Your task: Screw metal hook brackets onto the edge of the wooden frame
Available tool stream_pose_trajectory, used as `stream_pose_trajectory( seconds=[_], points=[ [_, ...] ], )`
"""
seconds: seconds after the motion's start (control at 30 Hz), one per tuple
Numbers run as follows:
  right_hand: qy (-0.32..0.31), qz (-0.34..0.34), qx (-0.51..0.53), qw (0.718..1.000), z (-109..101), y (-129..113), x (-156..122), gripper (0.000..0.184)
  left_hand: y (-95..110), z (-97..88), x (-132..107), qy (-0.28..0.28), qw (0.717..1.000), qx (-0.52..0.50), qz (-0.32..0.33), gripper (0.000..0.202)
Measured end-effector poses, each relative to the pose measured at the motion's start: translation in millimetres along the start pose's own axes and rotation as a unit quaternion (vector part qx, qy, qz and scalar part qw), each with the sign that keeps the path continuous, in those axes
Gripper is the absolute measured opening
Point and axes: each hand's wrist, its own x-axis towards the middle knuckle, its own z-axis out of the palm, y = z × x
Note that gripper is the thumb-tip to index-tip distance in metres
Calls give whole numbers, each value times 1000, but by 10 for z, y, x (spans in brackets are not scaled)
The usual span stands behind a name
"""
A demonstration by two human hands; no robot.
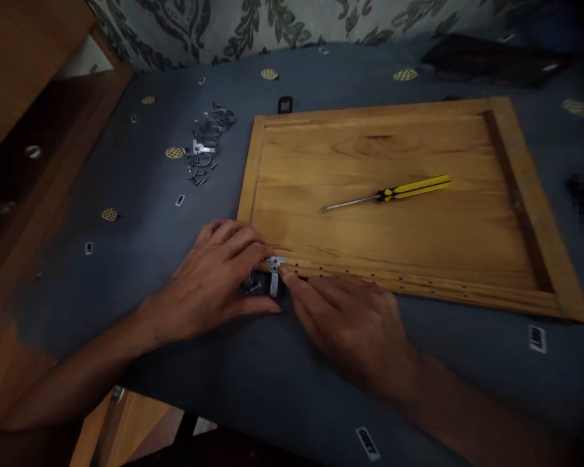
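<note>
A small silver metal bracket (275, 264) lies across the near edge of a framed wooden panel (370, 240), close to its left corner. My left hand (214, 279) has its fingers closed over the corner and the bracket's left side, with the thumb stretched below. From the right, my right hand (350, 318) presses its index fingertip against the same bracket; its other fingers are curled and the thumb is hidden. Small dark holes run along the panel's near rail. A screwdriver (394, 190) with a yellow and black handle rests on the panel, its tip pointing left.
Several metal brackets with curved hooks (204, 148) and a heap of small screws (198, 176) lie left of the panel. A blue patterned cloth (146, 168) covers the surface. A dark object (496, 61) lies at the back right, and a wooden cabinet (29, 58) stands at left.
</note>
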Motion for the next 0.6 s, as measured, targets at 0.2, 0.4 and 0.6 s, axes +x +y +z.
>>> stream_pose_trajectory(
  seconds=[0.2,0.4,0.6],
  points=[
    [-2,1,8,1000,-4,-2,-1,21,-6,5,7,9,1000,-18,-4,45],
    [1,0,5,1000,-6,10,-3,23,-6,6,5,7,999,-45,-7,48],
    [2,3,9,1000,-5,-1,0,22,-15,0,13,2,999,-54,-5,48]
  ],
)
